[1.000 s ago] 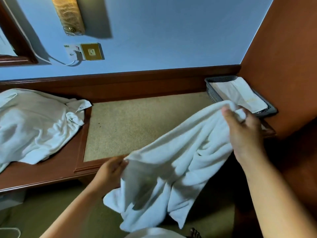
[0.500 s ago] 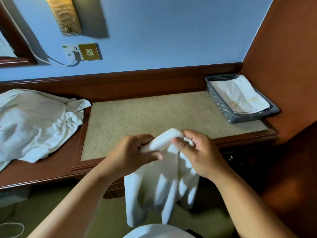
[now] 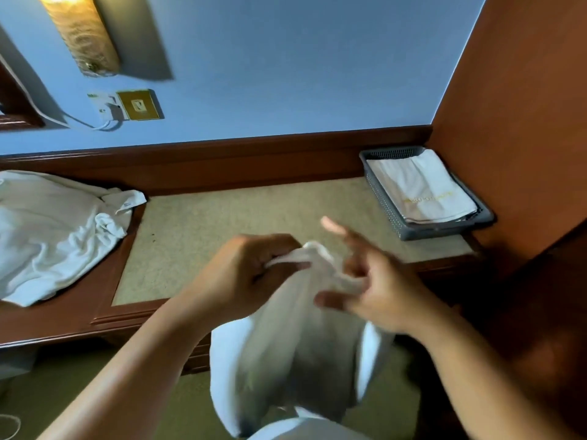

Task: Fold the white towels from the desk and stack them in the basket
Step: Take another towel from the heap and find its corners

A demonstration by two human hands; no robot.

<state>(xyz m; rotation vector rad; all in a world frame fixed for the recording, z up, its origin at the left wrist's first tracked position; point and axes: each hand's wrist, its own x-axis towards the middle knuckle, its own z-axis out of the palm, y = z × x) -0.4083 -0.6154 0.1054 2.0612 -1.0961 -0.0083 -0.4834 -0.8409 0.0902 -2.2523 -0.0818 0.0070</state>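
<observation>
1. Counting hands first, I see two, both raised in front of the bench (image 3: 222, 223) and close together, with one white towel (image 3: 295, 350) between them.
2. The left hand (image 3: 251, 274) has its fingers (image 3: 270, 247) curled tight, pinching the bunched top edge of the towel.
3. The right hand (image 3: 378, 290) is blurred. Its index points up and its thumb sticks out, the hand slack and spread, and the cloth lies against the palm without being clamped.
4. The one towel hangs from the left hand's pinch in loose folds, below the bench's front edge and off its surface.
5. One heap of white towels (image 3: 57, 236) lies crumpled on the left end of the bench, well apart from the hands. I cannot tell how many pieces are in it.
6. One grey mesh basket (image 3: 382, 201) sits at the right rear corner of the bench, just beside the orange-brown side wall.
7. One folded towel (image 3: 422, 188) with faint gold lettering lies on top inside the basket. Edges of more layers show beneath it, too thin for me to count.
8. On the blue wall I count one lit wall lamp (image 3: 82, 36), one brass plate (image 3: 138, 104) and one white socket (image 3: 104, 106) touching its left side, with a white cable (image 3: 47, 112) leading off to the left.
</observation>
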